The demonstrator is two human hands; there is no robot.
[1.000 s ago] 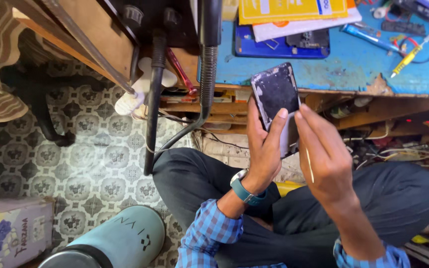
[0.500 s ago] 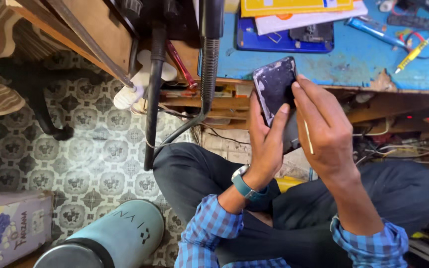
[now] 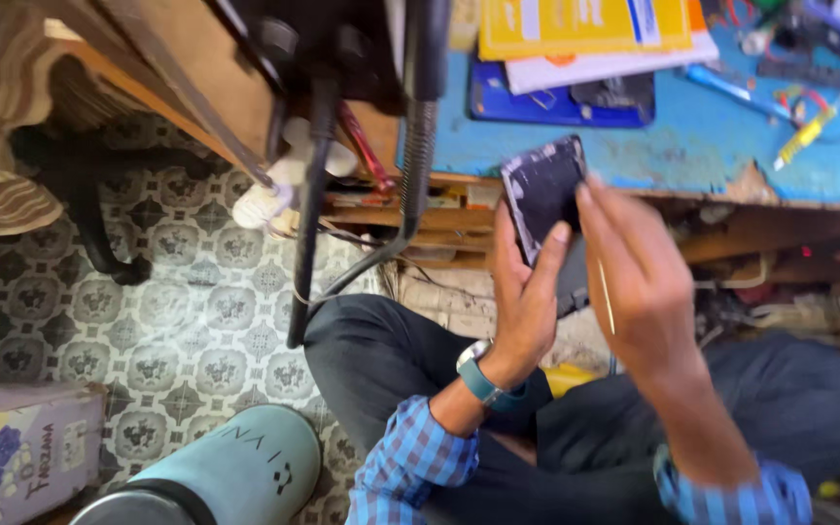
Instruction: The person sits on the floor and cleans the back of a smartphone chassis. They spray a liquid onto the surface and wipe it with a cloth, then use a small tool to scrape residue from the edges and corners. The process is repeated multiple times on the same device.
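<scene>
Head view, looking down at a seated person's lap and the front edge of a workbench.

Left hand: raised in front of the bench edge, fingers wrapped around a dark flat phone panel, thumb laid up along its face. The panel stands tilted, its top toward 1 o'clock, with pale residue around the border. It sits just right of frame centre, overlapping the blue bench top at its near edge. A teal wristwatch sits on the left wrist, at 7 o'clock from the hand.

Right hand: at 3 o'clock from the left hand, touching or nearly touching the panel's right edge with the fingertips. Fingers are curled in a pinch on a thin pale pick that runs down along the palm; motion blur hides its tip.

Both cuffs are blue plaid. Dark trousers fill the lower frame.

Surroundings: yellow booklet on the bench at 12 o'clock from the panel, above a dark blue mat. A yellow pen-like tool lies at 2 o'clock. A black flexible lamp arm hangs at 10 o'clock. A teal cylinder flask lies on the patterned tile floor at 7 o'clock.
</scene>
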